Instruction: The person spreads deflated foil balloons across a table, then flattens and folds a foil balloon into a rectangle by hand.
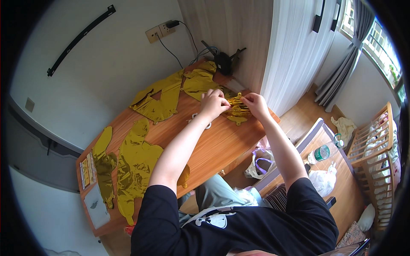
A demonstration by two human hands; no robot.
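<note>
Over the far right part of the wooden table (213,147), a crinkled gold foil balloon (239,112) lies flat and uninflated between my hands. My left hand (213,103) pinches its left side with thumb and fingers. On the opposite side, my right hand (256,105) grips the foil near a small tab. A white ribbon-like loop (208,125) is partly hidden under my left forearm. More flat gold balloons are spread around: a letter-like one (159,104) and another (198,83) toward the wall, a large one (134,158) and a narrow one (102,173) at the left.
A black router (223,63) with antennas stands in the back corner, cabled toward a wall socket (160,32). A printed card (88,170) and clear packet (97,205) lie at the left edge. Rightward are a bottle (322,152), a plastic bag (323,178) and a wooden crib (370,147).
</note>
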